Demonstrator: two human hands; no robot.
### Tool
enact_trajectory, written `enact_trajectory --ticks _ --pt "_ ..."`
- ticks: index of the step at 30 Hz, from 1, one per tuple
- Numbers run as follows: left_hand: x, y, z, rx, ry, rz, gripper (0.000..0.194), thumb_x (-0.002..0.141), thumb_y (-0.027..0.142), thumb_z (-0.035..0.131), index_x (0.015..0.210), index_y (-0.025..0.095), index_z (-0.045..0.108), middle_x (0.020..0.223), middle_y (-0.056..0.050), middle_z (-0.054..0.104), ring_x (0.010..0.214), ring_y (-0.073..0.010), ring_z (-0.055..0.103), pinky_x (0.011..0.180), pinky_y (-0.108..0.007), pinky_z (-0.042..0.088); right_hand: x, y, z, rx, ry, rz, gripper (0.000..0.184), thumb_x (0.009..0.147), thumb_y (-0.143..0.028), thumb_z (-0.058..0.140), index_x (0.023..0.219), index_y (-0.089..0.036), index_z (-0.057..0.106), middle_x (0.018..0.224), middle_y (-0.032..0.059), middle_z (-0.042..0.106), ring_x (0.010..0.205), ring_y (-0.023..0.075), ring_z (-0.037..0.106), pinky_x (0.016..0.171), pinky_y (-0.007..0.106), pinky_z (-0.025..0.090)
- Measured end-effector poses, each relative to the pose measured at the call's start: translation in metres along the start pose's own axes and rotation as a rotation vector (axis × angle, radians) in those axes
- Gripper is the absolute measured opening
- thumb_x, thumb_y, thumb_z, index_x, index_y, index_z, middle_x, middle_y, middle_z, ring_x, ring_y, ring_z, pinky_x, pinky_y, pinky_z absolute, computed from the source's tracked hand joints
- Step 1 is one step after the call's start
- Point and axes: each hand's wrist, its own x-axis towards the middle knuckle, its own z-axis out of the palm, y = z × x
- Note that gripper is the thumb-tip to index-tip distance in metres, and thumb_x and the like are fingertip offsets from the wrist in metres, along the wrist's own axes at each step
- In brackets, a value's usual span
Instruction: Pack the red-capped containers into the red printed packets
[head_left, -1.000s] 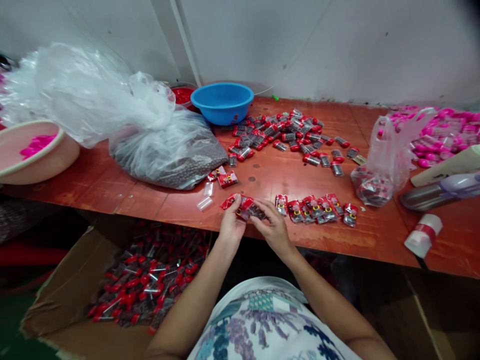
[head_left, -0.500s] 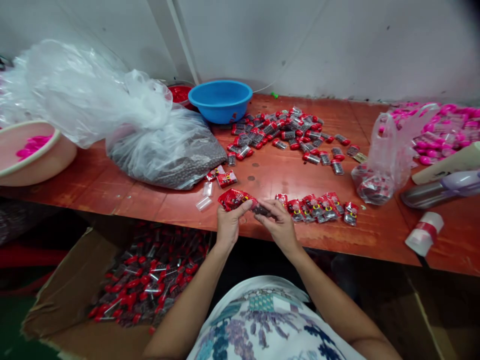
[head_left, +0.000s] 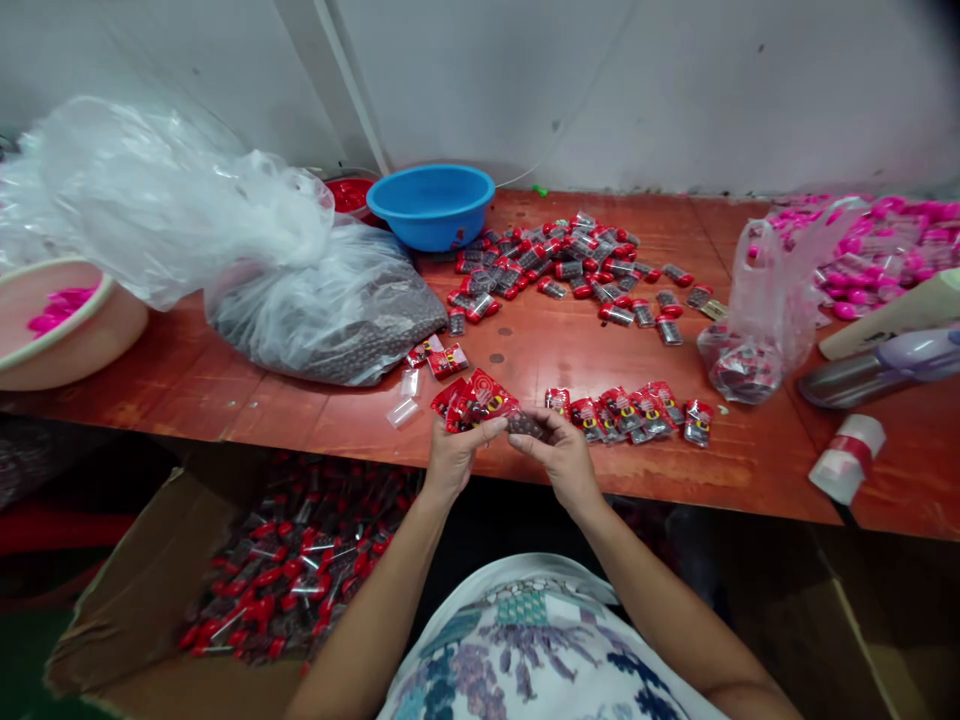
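Over the table's front edge, my left hand is closed on red printed packets, which fan out above the thumb. My right hand pinches the clear end of a packet, where small dark balls show through. Both hands meet at this packet; how many packets lie in the left hand is partly hidden. To the right, a row of similar filled packets lies flat. Two red-and-pink packets and small clear plastic pieces are left of my hands.
Behind lie a large clear bag of dark balls, a blue basin and a heap of small red-capped containers. A carton of red-capped pieces stands below left. A carrier bag and bottle are at right.
The red packets in my left hand have tilted up and spread, showing more of their printed faces. Dark balls at the right-hand end show more clearly. The view has shifted slightly.
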Motion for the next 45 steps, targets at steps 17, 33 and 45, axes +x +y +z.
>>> enact_trajectory --ticks 17,33,45 --pt "-0.004 0.007 0.005 0.136 -0.017 -0.079 0.029 0.053 0.017 0.083 0.076 0.013 0.066 0.071 -0.001 0.069 0.065 -0.0159 0.064 0.069 -0.029 0.052 -0.006 0.001 -0.005 -0.194 0.047 -0.138 0.030 0.071 -0.027 0.075 0.100 -0.025 0.068 0.095 0.0016 0.065 0.088 0.0178 0.062 0.082 0.032 0.052" --pt "-0.003 -0.007 0.001 0.003 -0.009 -0.219 0.042 0.051 0.015 0.084 0.090 0.013 0.068 0.078 -0.004 0.071 0.070 -0.0182 0.066 0.071 -0.032 0.054 0.001 0.006 -0.024 -0.281 -0.075 -0.119 0.045 0.072 -0.029 0.073 0.115 -0.028 0.064 0.108 0.0029 0.061 0.094 0.0182 0.060 0.087 0.032 0.049" --pt "0.017 -0.017 -0.030 -0.231 0.191 -0.284 0.042 0.056 0.012 0.080 0.095 0.013 0.066 0.086 -0.010 0.073 0.072 -0.0211 0.069 0.067 -0.034 0.057 0.053 -0.020 -0.063 -1.211 0.187 -0.408 0.032 0.084 -0.036 0.056 0.114 -0.026 0.063 0.101 0.0097 0.058 0.097 0.0282 0.055 0.084 0.043 0.045"
